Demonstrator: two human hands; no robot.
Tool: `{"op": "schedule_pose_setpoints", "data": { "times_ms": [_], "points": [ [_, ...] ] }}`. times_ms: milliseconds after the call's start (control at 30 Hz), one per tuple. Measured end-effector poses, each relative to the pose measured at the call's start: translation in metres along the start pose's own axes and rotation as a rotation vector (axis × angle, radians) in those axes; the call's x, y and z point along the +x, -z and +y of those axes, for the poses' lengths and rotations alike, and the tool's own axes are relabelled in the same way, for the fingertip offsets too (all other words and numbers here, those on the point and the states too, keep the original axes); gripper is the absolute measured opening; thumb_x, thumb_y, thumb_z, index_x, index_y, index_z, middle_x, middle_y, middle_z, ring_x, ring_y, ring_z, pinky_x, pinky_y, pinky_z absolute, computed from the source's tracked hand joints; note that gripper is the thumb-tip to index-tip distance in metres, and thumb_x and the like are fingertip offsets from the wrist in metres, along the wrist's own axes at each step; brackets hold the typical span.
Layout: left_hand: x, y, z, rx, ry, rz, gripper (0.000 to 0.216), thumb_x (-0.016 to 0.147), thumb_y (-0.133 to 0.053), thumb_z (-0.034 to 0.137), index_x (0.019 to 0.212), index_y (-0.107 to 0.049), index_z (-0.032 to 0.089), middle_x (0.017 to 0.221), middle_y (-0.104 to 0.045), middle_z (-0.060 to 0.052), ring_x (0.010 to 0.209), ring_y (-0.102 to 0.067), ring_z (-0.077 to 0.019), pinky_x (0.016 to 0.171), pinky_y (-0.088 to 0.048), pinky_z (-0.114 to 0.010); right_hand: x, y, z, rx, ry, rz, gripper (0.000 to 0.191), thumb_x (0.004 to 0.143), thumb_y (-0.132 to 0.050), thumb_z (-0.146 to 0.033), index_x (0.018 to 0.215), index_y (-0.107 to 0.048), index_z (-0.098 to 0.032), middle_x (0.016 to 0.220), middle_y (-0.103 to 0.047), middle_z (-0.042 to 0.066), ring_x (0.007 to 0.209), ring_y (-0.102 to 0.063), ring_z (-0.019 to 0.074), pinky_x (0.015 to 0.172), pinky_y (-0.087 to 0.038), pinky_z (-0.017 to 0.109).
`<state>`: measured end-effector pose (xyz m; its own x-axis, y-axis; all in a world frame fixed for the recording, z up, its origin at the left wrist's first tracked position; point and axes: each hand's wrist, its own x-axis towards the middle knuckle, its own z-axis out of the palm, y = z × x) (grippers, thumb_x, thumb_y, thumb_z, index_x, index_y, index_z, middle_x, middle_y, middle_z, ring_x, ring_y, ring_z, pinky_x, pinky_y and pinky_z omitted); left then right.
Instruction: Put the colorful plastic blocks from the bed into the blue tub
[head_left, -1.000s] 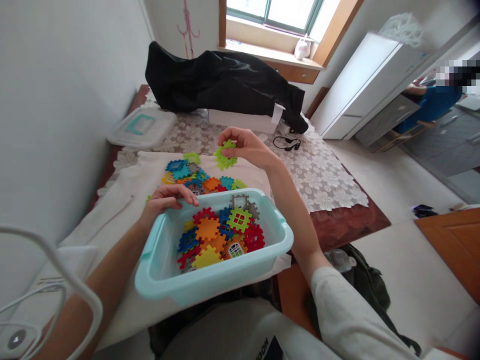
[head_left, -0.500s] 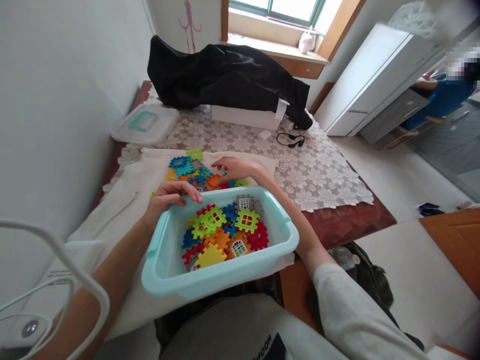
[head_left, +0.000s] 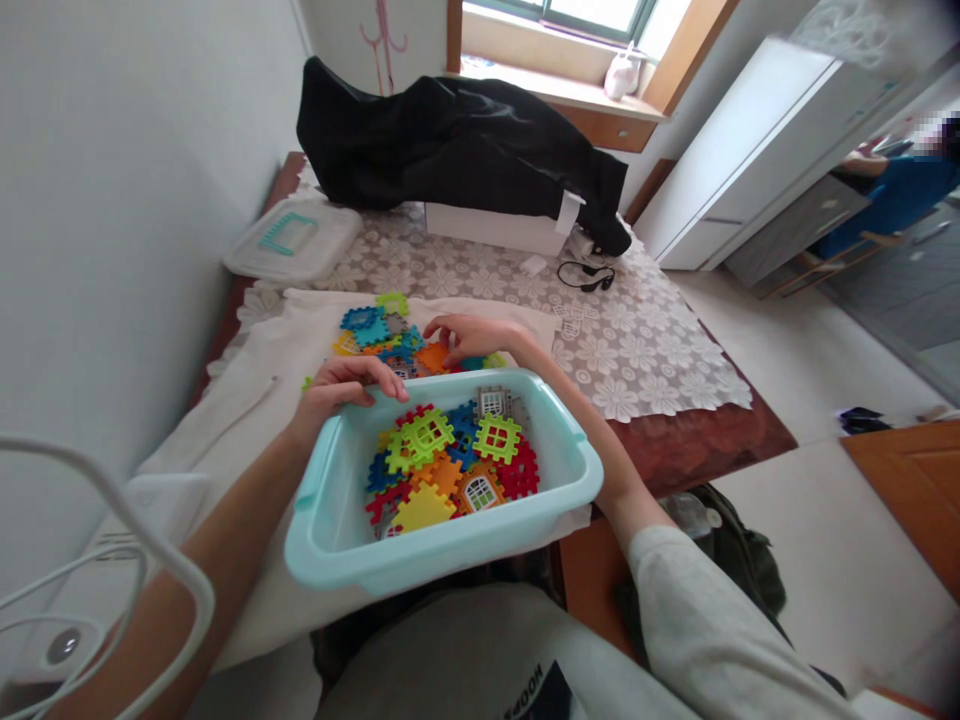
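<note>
A light blue plastic bin (head_left: 330,530) rests at the table's near edge, holding several toothed building tiles (head_left: 442,465) in red, green, orange, yellow and blue. My left hand (head_left: 341,385) curls over the bin's far left rim and grips it. Beyond the bin, a small heap of the same coloured tiles (head_left: 379,335) lies on a white cloth (head_left: 255,400). My right hand (head_left: 469,338) reaches over the bin into that heap, its fingers bent down onto an orange tile (head_left: 433,357); whether they grip it does not show.
A clear lid with a teal handle (head_left: 292,240) lies far left. A black garment (head_left: 457,150) covers a white box (head_left: 499,228) at the back, beside a black cable (head_left: 585,275). A white cabinet (head_left: 742,150) stands right. A dark bag (head_left: 731,560) sits on the floor.
One second ago my right hand held a green tile above the heap. That tile now lies in the bin, and the hand has gone down to the heap. The left hand stayed.
</note>
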<state>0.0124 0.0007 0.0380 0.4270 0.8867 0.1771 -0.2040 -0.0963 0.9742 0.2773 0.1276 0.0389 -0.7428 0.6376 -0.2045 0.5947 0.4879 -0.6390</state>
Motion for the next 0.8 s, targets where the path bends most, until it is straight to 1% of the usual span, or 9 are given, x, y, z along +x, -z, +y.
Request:
{"op": "schedule_pose_setpoints", "data": {
  "times_ms": [167,300,367,467,533,600,667,733,800],
  "points": [
    [0.000,-0.003,0.001,-0.004,0.003,0.012,0.012,0.068,-0.075,0.016,0.073,-0.086,0.016,0.077,-0.086,-0.010,0.077,-0.079,-0.0258,0.078,-0.065,-0.031,0.000,0.004,0.004,0.009,0.076,-0.011,0.040,0.084,-0.084,-0.008,0.123,-0.077,-0.015,0.112,-0.079,0.004,0.093,-0.068,0.0155,0.082,-0.055,0.026],
    [0.000,-0.001,0.000,-0.014,0.009,-0.013,0.015,0.067,-0.074,0.014,0.075,-0.086,0.016,0.079,-0.086,-0.011,0.079,-0.079,-0.0255,0.080,-0.064,-0.032,0.000,0.006,0.008,0.087,0.090,-0.010,0.026,0.085,-0.079,-0.005,0.110,-0.077,-0.015,0.115,-0.080,0.005,0.093,-0.071,0.0150,0.081,-0.057,0.025],
    [0.000,0.001,-0.001,-0.019,0.005,-0.027,0.014,0.068,-0.074,0.013,0.076,-0.085,0.015,0.079,-0.086,-0.011,0.080,-0.079,-0.0247,0.081,-0.063,-0.031,-0.001,0.008,0.010,0.112,0.092,-0.028,0.028,0.086,-0.079,-0.006,0.113,-0.077,-0.015,0.116,-0.082,0.006,0.095,-0.073,0.0155,0.082,-0.058,0.025],
    [0.000,0.002,-0.002,-0.017,-0.001,-0.024,0.011,0.070,-0.076,0.015,0.076,-0.085,0.015,0.079,-0.086,-0.010,0.080,-0.079,-0.0252,0.081,-0.063,-0.032,-0.003,0.011,0.015,0.168,0.095,-0.099,0.047,0.086,-0.081,-0.006,0.132,-0.074,-0.013,0.119,-0.083,0.008,0.096,-0.076,0.0159,0.081,-0.060,0.024],
    [0.000,0.001,-0.002,-0.015,0.005,-0.014,0.009,0.070,-0.078,0.017,0.075,-0.086,0.016,0.079,-0.086,-0.010,0.079,-0.079,-0.0258,0.081,-0.064,-0.032,-0.004,0.012,0.018,0.179,0.086,-0.141,0.053,0.085,-0.082,-0.007,0.137,-0.073,-0.011,0.120,-0.083,0.009,0.094,-0.076,0.0156,0.080,-0.059,0.024],
    [0.000,0.001,-0.002,-0.020,0.009,-0.003,0.010,0.069,-0.077,0.016,0.074,-0.086,0.017,0.078,-0.086,-0.009,0.079,-0.079,-0.0244,0.081,-0.064,-0.030,-0.004,0.013,0.019,0.148,0.074,-0.162,0.046,0.084,-0.083,-0.007,0.128,-0.077,-0.012,0.114,-0.084,0.007,0.091,-0.075,0.0155,0.080,-0.058,0.024],
    [0.001,0.000,-0.002,-0.033,0.011,-0.003,0.013,0.067,-0.077,0.015,0.074,-0.087,0.017,0.077,-0.086,-0.008,0.079,-0.079,-0.0221,0.082,-0.063,-0.026,-0.003,0.014,0.019,0.105,0.071,-0.158,0.031,0.082,-0.084,-0.008,0.112,-0.081,-0.014,0.102,-0.084,0.004,0.086,-0.072,0.0155,0.079,-0.056,0.026],
    [0.001,-0.001,-0.001,-0.043,0.011,-0.011,0.015,0.065,-0.076,0.014,0.074,-0.087,0.016,0.077,-0.086,-0.008,0.079,-0.079,-0.0209,0.082,-0.063,-0.024,-0.004,0.015,0.019,0.078,0.083,-0.138,0.019,0.081,-0.083,-0.010,0.100,-0.082,-0.016,0.093,-0.082,0.001,0.081,-0.069,0.0159,0.078,-0.054,0.028],
    [0.001,-0.001,0.000,-0.047,0.013,-0.014,0.017,0.064,-0.074,0.013,0.074,-0.088,0.017,0.078,-0.087,-0.008,0.078,-0.079,-0.0208,0.081,-0.063,-0.024,-0.004,0.017,0.020,0.069,0.106,-0.096,0.014,0.081,-0.082,-0.013,0.095,-0.081,-0.017,0.090,-0.080,0.000,0.080,-0.067,0.0170,0.078,-0.053,0.030]
  ]
}}
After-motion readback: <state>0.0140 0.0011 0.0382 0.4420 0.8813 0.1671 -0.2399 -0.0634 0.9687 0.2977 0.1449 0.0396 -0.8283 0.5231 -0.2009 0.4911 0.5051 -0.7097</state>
